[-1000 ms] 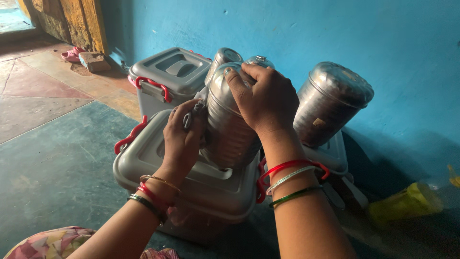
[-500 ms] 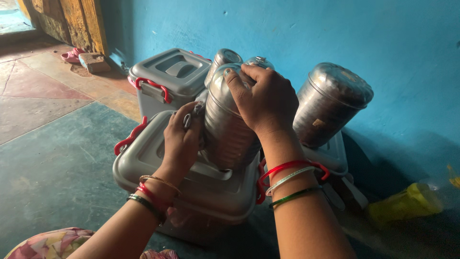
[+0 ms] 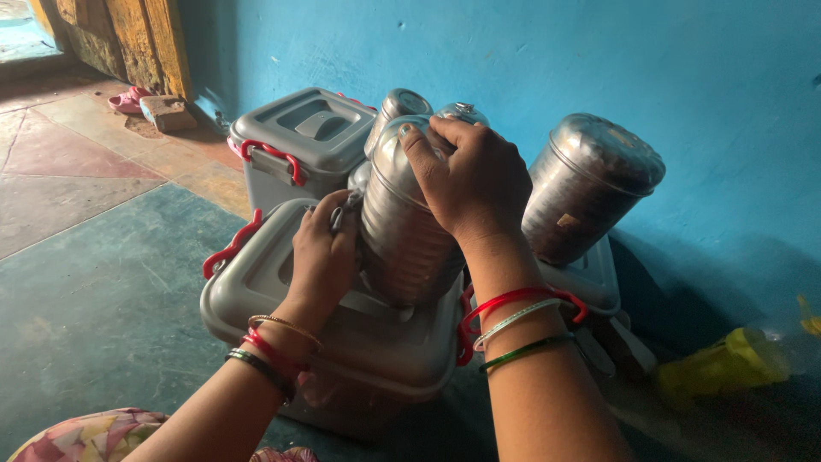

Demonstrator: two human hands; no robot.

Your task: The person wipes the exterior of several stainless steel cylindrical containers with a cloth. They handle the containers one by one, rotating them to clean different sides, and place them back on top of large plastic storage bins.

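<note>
A blue plastered wall (image 3: 667, 77) closes the room at the back, its paint uneven and marked. The floor (image 3: 94, 299) near the viewer is dull green cement; farther left it gives way to reddish and tan stone slabs (image 3: 60, 162). A worn yellow wooden door frame (image 3: 145, 43) stands at the upper left, where daylight enters.
</note>
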